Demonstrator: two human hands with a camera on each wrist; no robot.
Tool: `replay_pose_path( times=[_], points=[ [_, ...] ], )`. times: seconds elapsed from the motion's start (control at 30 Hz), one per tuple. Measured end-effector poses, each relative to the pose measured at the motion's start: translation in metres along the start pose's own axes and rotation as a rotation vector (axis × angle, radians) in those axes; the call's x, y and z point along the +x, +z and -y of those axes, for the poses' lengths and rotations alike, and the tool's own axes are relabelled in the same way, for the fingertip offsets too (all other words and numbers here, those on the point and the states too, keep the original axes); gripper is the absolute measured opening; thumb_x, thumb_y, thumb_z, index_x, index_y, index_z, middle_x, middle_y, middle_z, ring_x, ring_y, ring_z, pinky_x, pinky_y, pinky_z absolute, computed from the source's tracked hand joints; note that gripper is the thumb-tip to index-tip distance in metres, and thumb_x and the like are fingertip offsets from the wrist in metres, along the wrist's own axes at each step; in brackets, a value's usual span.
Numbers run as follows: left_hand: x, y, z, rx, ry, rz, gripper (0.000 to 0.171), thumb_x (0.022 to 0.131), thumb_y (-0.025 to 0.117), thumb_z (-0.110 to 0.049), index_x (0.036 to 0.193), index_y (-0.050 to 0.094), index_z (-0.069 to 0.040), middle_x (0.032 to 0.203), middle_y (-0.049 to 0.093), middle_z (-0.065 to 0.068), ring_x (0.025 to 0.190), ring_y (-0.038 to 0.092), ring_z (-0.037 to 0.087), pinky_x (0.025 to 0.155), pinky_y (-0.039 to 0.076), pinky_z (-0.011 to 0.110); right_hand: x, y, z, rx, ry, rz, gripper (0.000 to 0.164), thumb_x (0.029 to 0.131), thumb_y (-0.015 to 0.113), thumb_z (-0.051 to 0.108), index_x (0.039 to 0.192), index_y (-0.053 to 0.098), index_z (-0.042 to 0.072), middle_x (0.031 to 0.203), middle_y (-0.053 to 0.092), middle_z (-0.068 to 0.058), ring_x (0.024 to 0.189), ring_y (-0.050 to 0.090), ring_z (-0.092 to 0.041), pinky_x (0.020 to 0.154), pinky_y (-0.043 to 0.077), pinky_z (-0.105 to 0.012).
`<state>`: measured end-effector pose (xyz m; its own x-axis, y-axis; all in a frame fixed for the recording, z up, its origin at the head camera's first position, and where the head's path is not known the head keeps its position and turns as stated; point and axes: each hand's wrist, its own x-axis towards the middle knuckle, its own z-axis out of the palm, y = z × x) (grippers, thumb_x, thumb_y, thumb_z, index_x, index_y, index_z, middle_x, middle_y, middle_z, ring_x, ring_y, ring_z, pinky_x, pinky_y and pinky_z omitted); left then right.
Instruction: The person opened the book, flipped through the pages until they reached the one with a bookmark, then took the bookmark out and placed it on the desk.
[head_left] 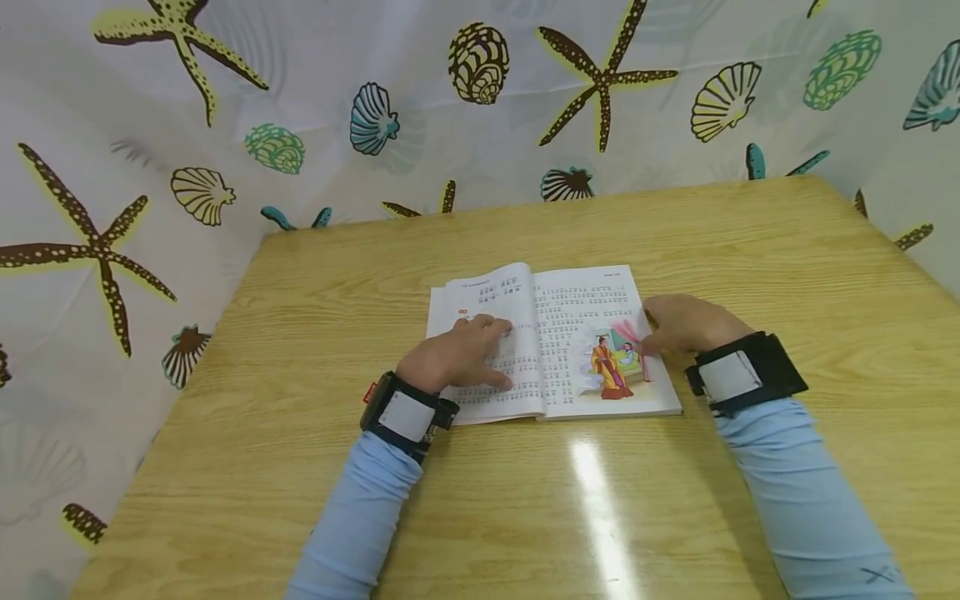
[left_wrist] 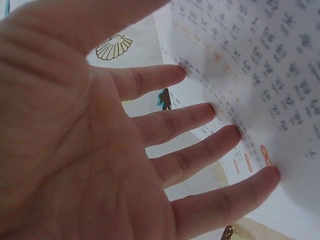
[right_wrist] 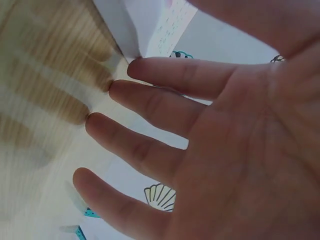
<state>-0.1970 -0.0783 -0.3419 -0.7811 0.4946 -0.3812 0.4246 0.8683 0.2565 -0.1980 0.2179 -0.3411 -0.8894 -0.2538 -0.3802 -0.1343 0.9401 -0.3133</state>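
An open book point(head_left: 558, 375) lies on the wooden table, with printed text on both pages and a colour picture of robed figures point(head_left: 615, 362) on the right page. My left hand point(head_left: 457, 354) rests on the left page, fingers spread; in the left wrist view its fingertips point(left_wrist: 272, 172) touch the printed paper. At the book's right edge is my right hand point(head_left: 686, 323), its thumb over the page margin. The right wrist view shows the index fingertip point(right_wrist: 136, 69) against the book's edge point(right_wrist: 117, 30) and the other fingers extended over the tabletop.
The wooden table point(head_left: 337, 300) reaches back to a white cloth point(head_left: 322, 50) printed with shells and starfish. Black wrist straps point(head_left: 742, 375) and light blue sleeves point(head_left: 802, 492) cover my forearms. A bright reflection lies on the tabletop in front of the book.
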Motion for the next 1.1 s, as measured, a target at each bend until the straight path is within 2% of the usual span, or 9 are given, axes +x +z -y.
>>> replay_pose_path(
  times=[0.2, 0.3, 0.43, 0.6, 0.77, 0.87, 0.97, 1.03, 1.1],
  points=[
    [0.000, 0.000, 0.001, 0.006, -0.004, -0.004, 0.081, 0.092, 0.076, -0.038, 0.158, 0.035, -0.015, 0.161, 0.034, 0.013, 0.143, 0.036, 0.035, 0.109, 0.040, 0.049, 0.000, 0.000, 0.010, -0.062, 0.010, -0.043, 0.029, 0.092, 0.072, 0.016, 0.100, 0.058, -0.007, 0.079, 0.053, -0.011, 0.072, 0.053, -0.027, 0.061, 0.042, -0.034],
    [0.000, 0.001, 0.001, 0.003, -0.007, -0.007, 0.081, 0.092, 0.076, -0.037, 0.158, 0.035, -0.015, 0.161, 0.034, 0.012, 0.142, 0.036, 0.035, 0.109, 0.040, 0.049, 0.000, 0.000, 0.012, -0.117, -0.028, -0.168, 0.027, 0.092, 0.074, 0.016, 0.096, 0.060, -0.008, 0.077, 0.055, -0.012, 0.069, 0.053, -0.027, 0.058, 0.041, -0.033],
    [-0.001, 0.000, 0.001, -0.001, -0.001, -0.003, 0.081, 0.092, 0.076, -0.037, 0.158, 0.035, -0.015, 0.161, 0.033, 0.012, 0.142, 0.036, 0.035, 0.109, 0.040, 0.049, 0.001, 0.001, 0.015, -0.114, -0.102, -0.373, 0.022, 0.091, 0.075, 0.012, 0.087, 0.063, -0.006, 0.071, 0.055, -0.011, 0.063, 0.052, -0.025, 0.055, 0.038, -0.033],
    [-0.001, 0.000, 0.001, -0.003, 0.000, -0.010, 0.081, 0.092, 0.076, -0.037, 0.158, 0.035, -0.015, 0.161, 0.034, 0.012, 0.142, 0.036, 0.036, 0.109, 0.040, 0.049, 0.000, 0.003, 0.017, -0.098, -0.149, -0.477, 0.022, 0.090, 0.075, 0.007, 0.074, 0.061, -0.002, 0.063, 0.048, -0.007, 0.058, 0.048, -0.022, 0.053, 0.033, -0.031],
    [0.000, 0.000, 0.001, 0.003, -0.004, -0.009, 0.081, 0.092, 0.076, -0.037, 0.158, 0.035, -0.015, 0.161, 0.033, 0.012, 0.144, 0.035, 0.035, 0.110, 0.039, 0.050, 0.000, 0.003, 0.016, -0.078, -0.171, -0.472, 0.024, 0.091, 0.074, 0.007, 0.073, 0.062, -0.002, 0.061, 0.045, -0.005, 0.057, 0.046, -0.021, 0.054, 0.031, -0.031],
    [-0.001, 0.000, 0.001, -0.004, -0.008, -0.007, 0.081, 0.092, 0.076, -0.037, 0.158, 0.036, -0.016, 0.161, 0.033, 0.012, 0.144, 0.035, 0.035, 0.109, 0.040, 0.050, 0.000, 0.001, 0.017, 0.003, -0.214, -0.422, 0.025, 0.100, 0.066, 0.015, 0.084, 0.068, -0.004, 0.064, 0.048, -0.007, 0.061, 0.049, -0.022, 0.056, 0.034, -0.032],
    [-0.002, 0.000, 0.001, -0.009, -0.006, -0.004, 0.081, 0.092, 0.076, -0.036, 0.158, 0.035, -0.015, 0.161, 0.033, 0.012, 0.144, 0.035, 0.035, 0.109, 0.040, 0.050, -0.003, -0.002, 0.019, 0.219, -0.254, -0.289, 0.051, 0.110, 0.043, 0.033, 0.119, 0.066, -0.011, 0.092, 0.066, -0.020, 0.088, 0.063, -0.031, 0.079, 0.052, -0.042],
    [-0.002, -0.001, 0.001, -0.009, -0.003, -0.001, 0.080, 0.092, 0.075, -0.037, 0.158, 0.035, -0.015, 0.161, 0.033, 0.012, 0.144, 0.034, 0.035, 0.108, 0.040, 0.050, -0.006, -0.003, 0.022, 0.368, -0.255, -0.186, 0.066, 0.112, 0.025, 0.042, 0.138, 0.052, -0.011, 0.120, 0.063, -0.027, 0.113, 0.059, -0.038, 0.100, 0.046, -0.054],
    [-0.002, -0.001, 0.001, -0.006, 0.001, 0.001, 0.080, 0.093, 0.075, -0.037, 0.158, 0.035, -0.015, 0.161, 0.033, 0.012, 0.144, 0.034, 0.035, 0.108, 0.041, 0.050, -0.008, -0.003, 0.027, 0.466, -0.271, -0.106, 0.075, 0.110, 0.011, 0.047, 0.149, 0.040, -0.011, 0.139, 0.053, -0.030, 0.128, 0.050, -0.043, 0.109, 0.033, -0.063]
  ],
)
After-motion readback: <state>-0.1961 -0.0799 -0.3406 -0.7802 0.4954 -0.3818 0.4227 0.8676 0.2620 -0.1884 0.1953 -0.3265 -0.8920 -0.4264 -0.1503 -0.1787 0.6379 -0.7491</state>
